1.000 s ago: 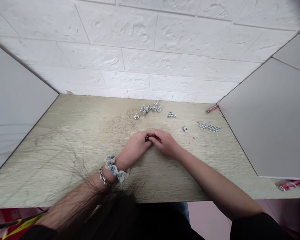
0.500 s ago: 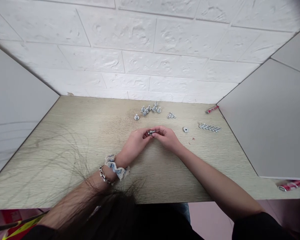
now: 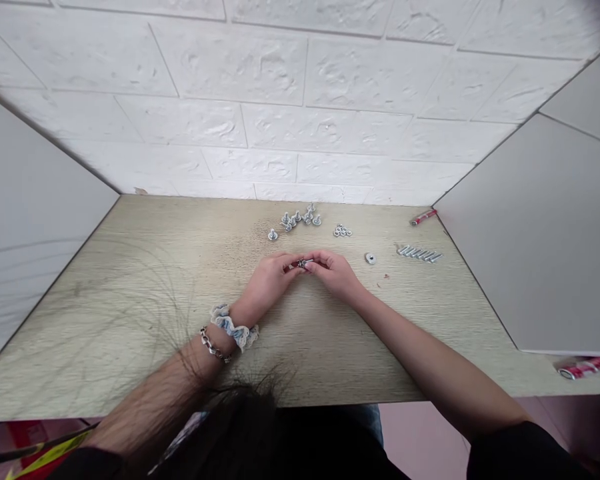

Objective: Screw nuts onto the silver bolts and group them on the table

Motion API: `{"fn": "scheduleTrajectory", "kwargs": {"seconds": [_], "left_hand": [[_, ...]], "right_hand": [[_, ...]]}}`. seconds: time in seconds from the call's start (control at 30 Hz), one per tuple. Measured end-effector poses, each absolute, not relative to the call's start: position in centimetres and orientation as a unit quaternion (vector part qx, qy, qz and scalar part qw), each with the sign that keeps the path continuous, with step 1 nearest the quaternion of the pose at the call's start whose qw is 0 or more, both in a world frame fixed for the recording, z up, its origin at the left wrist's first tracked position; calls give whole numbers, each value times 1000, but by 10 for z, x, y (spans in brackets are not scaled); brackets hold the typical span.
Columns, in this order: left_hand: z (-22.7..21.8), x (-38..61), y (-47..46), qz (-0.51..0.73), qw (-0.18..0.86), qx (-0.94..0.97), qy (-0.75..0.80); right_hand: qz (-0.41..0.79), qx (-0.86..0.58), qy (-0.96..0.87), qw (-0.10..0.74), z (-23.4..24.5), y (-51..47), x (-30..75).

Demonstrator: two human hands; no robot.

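Between my two hands, just above the middle of the table, is a small silver bolt point(image 3: 307, 262) with metal parts around it. My left hand point(image 3: 270, 280) pinches its left end, where fingers hide part of the hardware. At the other end, the thumb and fingers of my right hand point(image 3: 335, 273) close on the shank. Behind the hands stand several finished-looking bolts point(image 3: 290, 221) with washers, heads down. A small group of hex nuts point(image 3: 343, 231) lies to their right. One round washer point(image 3: 371, 258) is to the right of my right hand.
Several bare bolts point(image 3: 419, 253) lie in a row at the right. A red cylinder point(image 3: 423, 217) rests by the back right corner, another red cylinder point(image 3: 586, 368) at the front right. A white brick wall point(image 3: 275, 127) and grey side panels point(image 3: 540, 247) bound the wooden table point(image 3: 155, 267).
The fingers have shifted slightly around the bolt, with the left fingertips now more stretched along it. The loose hardware lies as before; the view has moved a little.
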State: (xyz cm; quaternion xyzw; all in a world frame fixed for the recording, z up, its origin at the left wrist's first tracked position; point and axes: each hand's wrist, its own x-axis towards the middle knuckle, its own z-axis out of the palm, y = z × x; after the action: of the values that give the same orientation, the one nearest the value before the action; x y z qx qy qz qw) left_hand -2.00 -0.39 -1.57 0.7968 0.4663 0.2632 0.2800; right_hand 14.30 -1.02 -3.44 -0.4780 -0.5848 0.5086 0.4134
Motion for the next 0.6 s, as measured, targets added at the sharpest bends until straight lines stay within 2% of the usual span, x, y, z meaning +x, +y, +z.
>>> {"fn": "scheduleTrajectory", "kwargs": {"seconds": [0.4,0.53,0.6], "left_hand": [[-12,-18,-1,256,392,746,474],[-16,-18,2,279,445,703,480],[-17,-19,4,288,458,685,488]], "right_hand": [[484,-469,-614,411,-43,-10,144],[386,-520,-654,391,-19,-18,149],[327,-522,-665,423,7,-25,160]]}}
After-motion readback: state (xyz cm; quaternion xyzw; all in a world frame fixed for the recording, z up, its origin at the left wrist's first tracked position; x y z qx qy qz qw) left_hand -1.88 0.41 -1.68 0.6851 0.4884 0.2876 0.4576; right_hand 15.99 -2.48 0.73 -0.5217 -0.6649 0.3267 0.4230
